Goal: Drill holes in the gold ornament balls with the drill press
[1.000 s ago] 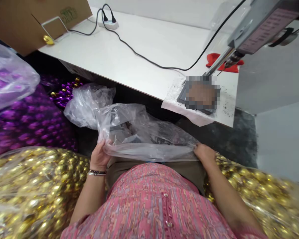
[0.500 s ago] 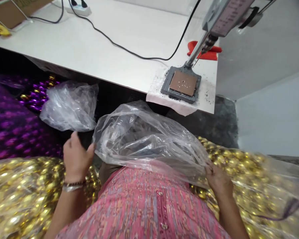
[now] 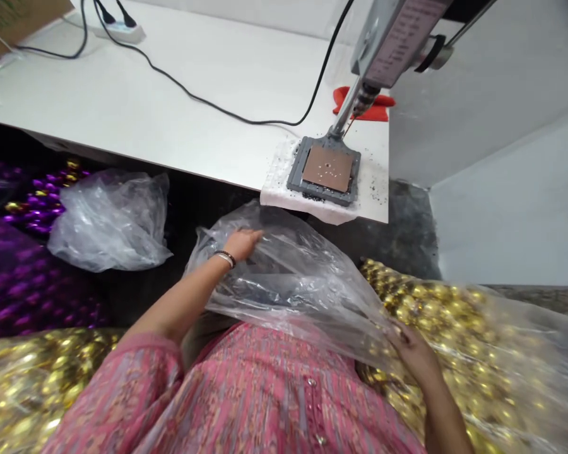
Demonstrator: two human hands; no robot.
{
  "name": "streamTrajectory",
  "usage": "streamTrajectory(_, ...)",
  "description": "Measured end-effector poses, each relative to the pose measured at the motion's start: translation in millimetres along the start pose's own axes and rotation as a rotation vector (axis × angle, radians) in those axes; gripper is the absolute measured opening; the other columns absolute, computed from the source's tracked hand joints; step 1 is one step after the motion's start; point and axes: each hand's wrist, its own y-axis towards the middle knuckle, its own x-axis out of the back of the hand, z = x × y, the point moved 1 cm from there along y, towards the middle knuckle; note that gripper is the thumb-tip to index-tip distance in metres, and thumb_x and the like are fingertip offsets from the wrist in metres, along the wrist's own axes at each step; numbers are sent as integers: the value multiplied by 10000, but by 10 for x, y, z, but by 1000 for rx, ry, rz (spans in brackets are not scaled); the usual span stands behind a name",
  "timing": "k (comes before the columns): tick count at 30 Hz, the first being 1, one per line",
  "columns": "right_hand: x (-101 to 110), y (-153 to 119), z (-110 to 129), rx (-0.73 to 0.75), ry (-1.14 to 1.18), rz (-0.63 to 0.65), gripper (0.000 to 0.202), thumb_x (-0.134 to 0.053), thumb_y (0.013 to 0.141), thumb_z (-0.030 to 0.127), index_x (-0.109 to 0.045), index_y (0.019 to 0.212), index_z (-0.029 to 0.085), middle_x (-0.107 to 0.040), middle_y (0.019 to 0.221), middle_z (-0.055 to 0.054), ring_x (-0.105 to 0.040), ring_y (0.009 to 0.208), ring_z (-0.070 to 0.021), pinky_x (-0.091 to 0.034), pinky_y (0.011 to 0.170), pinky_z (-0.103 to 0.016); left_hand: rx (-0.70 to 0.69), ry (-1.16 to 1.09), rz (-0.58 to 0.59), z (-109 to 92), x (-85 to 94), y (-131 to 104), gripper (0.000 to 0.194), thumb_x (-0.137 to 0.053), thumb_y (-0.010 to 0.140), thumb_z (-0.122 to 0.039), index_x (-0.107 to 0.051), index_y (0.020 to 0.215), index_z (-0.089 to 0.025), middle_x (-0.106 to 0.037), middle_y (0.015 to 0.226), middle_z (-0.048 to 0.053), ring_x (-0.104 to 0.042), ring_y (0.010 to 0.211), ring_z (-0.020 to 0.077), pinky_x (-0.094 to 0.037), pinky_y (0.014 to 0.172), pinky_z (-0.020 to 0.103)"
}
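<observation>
A large clear plastic bag [image 3: 303,284] lies across my lap, crumpled and partly spread. My left hand [image 3: 242,244] is over the bag's far left part, its fingers drawn together on the thin film; the fingertips are partly hidden. At the bag's right end, my right hand [image 3: 404,343] grips the gathered edge between thumb and fingers. The inside of the bag shows only dark folds, with no contents that I can make out.
A drill stand [image 3: 329,167] with a brown plate on its base is at the right end of the white table [image 3: 194,132]. Bags of gold balls [image 3: 454,321] and purple balls [image 3: 33,284] flank me. Another crumpled plastic bag [image 3: 113,221] lies left. A black cable [image 3: 189,94] crosses the table.
My left hand has moved right and forward from beside the bag onto it, and its spread fingers have closed. My right hand still holds the bag's edge. The view has shifted slightly.
</observation>
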Motion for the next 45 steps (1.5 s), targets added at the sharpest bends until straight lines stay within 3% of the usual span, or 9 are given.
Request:
streamTrajectory(4,180,552,584,134,71,-35,763,-445,840,758,-708,1294,204,-712,1010,-125,-636,916,-223,-535,883,-380,-36,-226,73,-146,460,70,424,-581,848,-129,-765,1216,-232,-781,1039,46,-704,993,222,-502,977,293)
streamTrajectory(10,-300,859,1767,320,194,-189,566,-637,862,529,-683,1344,237,-583,1434,-158,-489,1335,-322,-370,1168,-505,-60,-388,143,-360,1043,97,262,-628,823,-224,-792,1027,-195,-744,862,-4,-640,768,153,-494,791,234)
streamTrajectory(17,206,1228,1519,359,436,-306,577,-416,946,655,-730,892,174,-700,857,-82,-592,799,-134,-506,789,-262,-87,-679,153,-184,1511,151,296,-847,652,-348,-787,906,-209,-721,775,-7,-615,724,156,-519,760,273)
streamTrajectory(23,1002,1602,1628,350,474,-385,626,-527,863,761,-733,971,180,-707,873,-46,-578,751,-103,-446,709,-215,-126,-404,-409,-445,1930,563,211,-684,908,-333,-797,955,-161,-760,959,72,-677,960,223,-515,982,390)
streamTrajectory(29,919,2117,2041,295,344,-404,541,-503,910,682,-721,878,188,-687,803,-62,-545,717,-122,-347,674,-241,-78,103,-858,-851,1449,697,372,-523,918,-92,-759,1184,-200,-707,1282,175,-644,1167,332,-489,1051,562)
streamTrajectory(33,841,2266,2044,282,279,-356,556,-484,921,681,-723,856,183,-654,725,-52,-519,670,-115,-332,654,-239,-500,163,-672,-872,784,523,452,-483,962,-143,-666,1366,-228,-715,1275,141,-641,1240,275,-504,1128,486)
streamTrajectory(35,905,2302,1980,283,257,-353,556,-478,927,674,-735,890,182,-672,767,-54,-538,703,-119,-352,670,-240,-448,144,-681,-726,636,478,458,-498,957,-158,-650,1385,-221,-695,1329,154,-598,1346,296,-431,1208,531)
streamTrajectory(40,1075,2283,1874,330,211,-362,588,-445,948,684,-749,985,182,-673,804,-62,-558,740,-128,-423,738,-253,-38,64,-864,-230,732,418,454,-621,918,-267,-645,1367,-208,-591,1493,179,-433,1515,389,-216,1277,681)
streamTrajectory(45,917,1723,1840,367,144,-466,658,-485,923,702,-722,1221,166,-674,1208,-175,-603,1150,-286,-461,1044,-424,58,-66,-864,-30,890,250,163,-582,949,-256,-721,1009,-194,-735,1110,109,-640,1211,305,-387,1181,622)
